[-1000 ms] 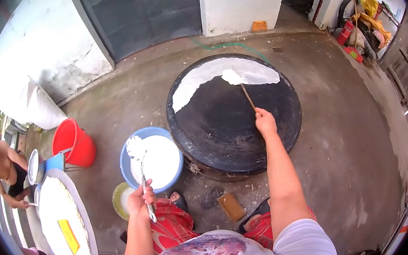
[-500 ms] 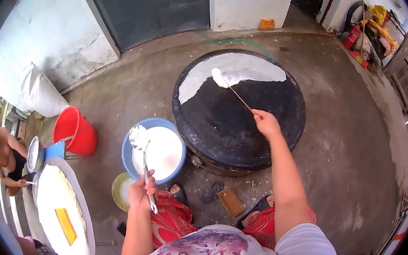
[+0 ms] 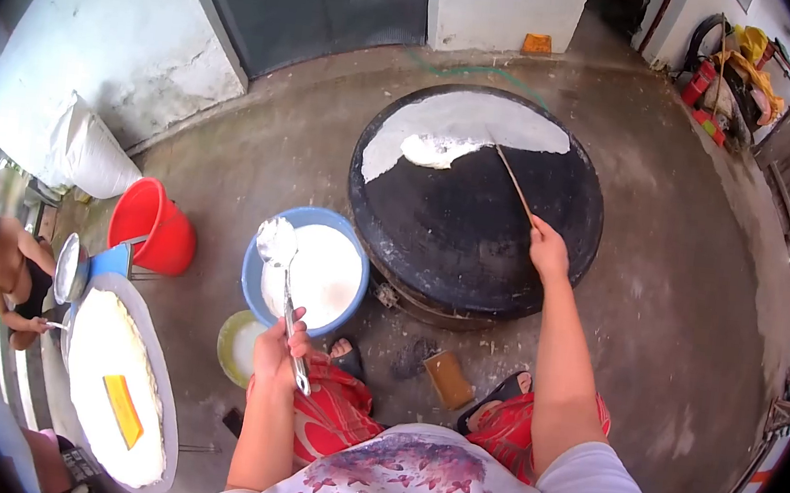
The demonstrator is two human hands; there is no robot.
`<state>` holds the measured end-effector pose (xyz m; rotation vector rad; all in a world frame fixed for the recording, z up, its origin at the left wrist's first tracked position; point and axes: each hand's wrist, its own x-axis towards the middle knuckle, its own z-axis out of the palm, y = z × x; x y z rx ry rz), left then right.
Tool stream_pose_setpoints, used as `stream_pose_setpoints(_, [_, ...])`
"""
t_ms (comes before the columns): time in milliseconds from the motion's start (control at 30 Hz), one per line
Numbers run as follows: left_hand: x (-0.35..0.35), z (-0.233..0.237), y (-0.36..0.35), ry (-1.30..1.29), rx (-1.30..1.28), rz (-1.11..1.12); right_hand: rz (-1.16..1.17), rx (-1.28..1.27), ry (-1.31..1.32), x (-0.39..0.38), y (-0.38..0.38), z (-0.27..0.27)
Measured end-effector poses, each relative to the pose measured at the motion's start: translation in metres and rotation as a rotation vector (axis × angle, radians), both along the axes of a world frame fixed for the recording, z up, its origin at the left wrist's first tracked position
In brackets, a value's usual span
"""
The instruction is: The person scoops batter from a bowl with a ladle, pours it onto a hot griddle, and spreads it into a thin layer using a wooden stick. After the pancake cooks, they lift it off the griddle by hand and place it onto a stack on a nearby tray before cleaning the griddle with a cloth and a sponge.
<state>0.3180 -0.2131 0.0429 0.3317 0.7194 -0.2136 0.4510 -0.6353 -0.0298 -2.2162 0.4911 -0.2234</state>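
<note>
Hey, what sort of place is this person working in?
Probably an outdoor cooking yard: bare concrete floor, a large round black griddle set low with white batter spread on it, and a blue basin of more beside it.

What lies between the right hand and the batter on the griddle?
In the head view, only the thin stick held by the right hand spans that stretch, above bare black griddle, its far end at the batter.

You are gripping a shiny metal ladle (image 3: 288, 303) in your left hand (image 3: 276, 351) and a thin, pale wooden stick (image 3: 515, 185) in your right hand (image 3: 548, 253). The round black griddle (image 3: 472, 245) is looking matt, the white batter film (image 3: 485, 121) smooth, the round blue plastic basin (image 3: 248, 279) glossy.
</note>
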Motion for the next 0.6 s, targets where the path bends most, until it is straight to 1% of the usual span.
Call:
stream_pose_setpoints(33, [0.001,0.001,0.000,-0.009,0.019,-0.006,0.047,0.047,-0.077,0.004,0.011,-0.006])
stream_pose_setpoints(67, [0.002,0.002,-0.002,-0.010,0.020,-0.007,0.148,0.037,-0.049,0.008,0.023,-0.011])
stream_pose_setpoints(100, [0.003,0.005,-0.003,0.007,0.027,-0.006,0.255,0.033,0.014,0.011,0.039,0.000])
stream_pose_setpoints(133, [0.002,0.006,-0.004,0.027,0.035,-0.004,0.309,0.018,0.035,0.011,0.046,0.009])
stream_pose_setpoints(167, [0.001,0.007,-0.004,0.032,0.035,0.000,0.364,0.003,0.058,0.008,0.050,0.017])
stream_pose_setpoints(233, [0.002,0.007,-0.002,0.036,0.026,-0.010,0.415,0.033,0.107,0.002,0.032,0.027])
stream_pose_setpoints(267, [0.001,0.006,-0.002,0.033,0.035,-0.011,0.359,0.080,0.125,-0.001,0.024,0.030])
stream_pose_setpoints(300, [0.001,0.004,-0.001,0.033,0.029,0.000,0.369,0.074,0.126,0.003,0.027,0.028])
stream_pose_setpoints(367, [-0.001,-0.002,0.002,-0.027,-0.001,-0.020,0.147,-0.055,0.068,0.005,0.037,0.008])
stream_pose_setpoints(400, [-0.002,0.000,0.002,-0.023,0.003,-0.016,0.252,-0.032,0.018,0.005,0.050,0.006])
stream_pose_setpoints(500, [-0.002,0.004,0.002,-0.007,-0.030,-0.012,0.395,-0.057,0.109,-0.002,0.062,0.022])
stream_pose_setpoints(567, [-0.001,0.002,0.004,-0.015,-0.020,-0.022,0.393,0.032,0.105,-0.007,0.044,0.025])
stream_pose_setpoints(600, [0.000,0.000,0.004,-0.019,-0.026,-0.017,0.311,0.012,0.220,-0.013,0.048,0.045])
